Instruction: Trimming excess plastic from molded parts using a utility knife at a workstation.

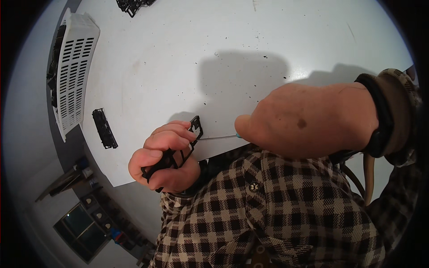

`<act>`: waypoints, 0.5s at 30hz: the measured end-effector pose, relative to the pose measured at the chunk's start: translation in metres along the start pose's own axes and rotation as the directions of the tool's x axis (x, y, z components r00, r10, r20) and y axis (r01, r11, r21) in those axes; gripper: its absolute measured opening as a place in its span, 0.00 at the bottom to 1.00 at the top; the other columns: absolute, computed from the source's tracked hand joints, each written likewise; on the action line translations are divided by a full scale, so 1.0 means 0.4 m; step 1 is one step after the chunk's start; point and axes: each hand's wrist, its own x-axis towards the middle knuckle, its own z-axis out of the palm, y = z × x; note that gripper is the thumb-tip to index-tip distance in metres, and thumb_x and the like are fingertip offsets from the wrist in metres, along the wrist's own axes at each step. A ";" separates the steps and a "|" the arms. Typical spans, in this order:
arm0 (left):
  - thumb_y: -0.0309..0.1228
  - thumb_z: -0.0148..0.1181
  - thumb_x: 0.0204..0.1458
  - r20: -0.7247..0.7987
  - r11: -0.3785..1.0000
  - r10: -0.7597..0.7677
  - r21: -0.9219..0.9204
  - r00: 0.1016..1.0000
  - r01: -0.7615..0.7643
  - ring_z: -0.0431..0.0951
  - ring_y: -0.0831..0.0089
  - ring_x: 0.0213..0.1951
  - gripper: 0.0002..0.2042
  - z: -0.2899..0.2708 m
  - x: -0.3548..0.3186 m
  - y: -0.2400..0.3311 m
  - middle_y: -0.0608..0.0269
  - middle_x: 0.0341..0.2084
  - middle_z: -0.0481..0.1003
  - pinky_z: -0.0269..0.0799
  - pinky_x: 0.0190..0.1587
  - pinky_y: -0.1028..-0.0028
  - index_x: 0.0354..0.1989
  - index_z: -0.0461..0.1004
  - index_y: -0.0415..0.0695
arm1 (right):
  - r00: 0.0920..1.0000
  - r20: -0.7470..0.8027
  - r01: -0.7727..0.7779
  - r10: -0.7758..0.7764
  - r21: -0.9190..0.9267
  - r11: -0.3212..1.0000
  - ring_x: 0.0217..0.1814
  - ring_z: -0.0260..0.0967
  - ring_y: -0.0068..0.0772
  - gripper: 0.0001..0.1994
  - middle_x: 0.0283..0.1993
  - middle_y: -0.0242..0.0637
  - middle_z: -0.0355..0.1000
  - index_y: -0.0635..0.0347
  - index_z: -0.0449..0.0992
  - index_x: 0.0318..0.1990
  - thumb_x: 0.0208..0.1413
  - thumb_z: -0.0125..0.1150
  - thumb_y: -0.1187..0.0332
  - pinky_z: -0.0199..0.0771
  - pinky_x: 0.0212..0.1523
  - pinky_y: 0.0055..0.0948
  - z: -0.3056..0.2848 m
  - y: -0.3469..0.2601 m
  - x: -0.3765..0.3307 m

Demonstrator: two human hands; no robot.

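My left hand [163, 156] is closed around a flat black plastic frame piece [190, 136], held at the near edge of the white table [187, 58]. My right hand [299, 118] grips a thin screwdriver [219, 137] whose metal shaft points left, with its tip at the black frame piece. The tool's handle is hidden inside my fist, apart from a small blue bit by the thumb. Both hands sit close to my chest, above my checked shirt.
A second black plastic part [104, 128] lies on the table to the left. A white slotted crate [73, 67] with dark parts stands at the table's left edge. More black parts [133, 5] lie at the far edge. Small dark specks dot the tabletop.
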 end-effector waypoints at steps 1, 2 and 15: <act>0.54 0.37 0.53 0.014 1.000 0.006 0.006 1.000 -0.006 0.70 0.63 0.18 0.23 0.000 0.001 0.000 0.52 0.18 0.69 0.72 0.27 0.59 0.39 0.56 0.42 | 1.000 -0.014 0.021 -0.022 -0.040 0.999 0.29 0.70 0.48 0.04 0.22 0.48 0.68 0.69 0.62 0.30 0.48 0.46 0.77 0.71 0.29 0.38 0.000 0.004 0.001; 0.54 0.37 0.53 0.028 1.000 0.012 0.012 1.000 -0.012 0.70 0.63 0.17 0.23 0.000 0.002 -0.001 0.52 0.17 0.69 0.72 0.27 0.59 0.39 0.56 0.42 | 0.999 -0.028 0.041 -0.044 -0.081 0.996 0.29 0.70 0.48 0.04 0.22 0.48 0.68 0.69 0.62 0.30 0.48 0.46 0.77 0.70 0.29 0.37 0.001 0.006 0.002; 0.54 0.38 0.53 -0.005 0.997 -0.022 0.080 1.000 0.022 0.70 0.63 0.17 0.23 -0.001 -0.002 0.002 0.52 0.17 0.68 0.71 0.27 0.61 0.39 0.56 0.42 | 0.997 0.062 -0.028 0.040 -0.180 0.983 0.24 0.69 0.45 0.03 0.19 0.44 0.66 0.68 0.62 0.31 0.48 0.46 0.78 0.69 0.24 0.38 0.002 -0.022 0.011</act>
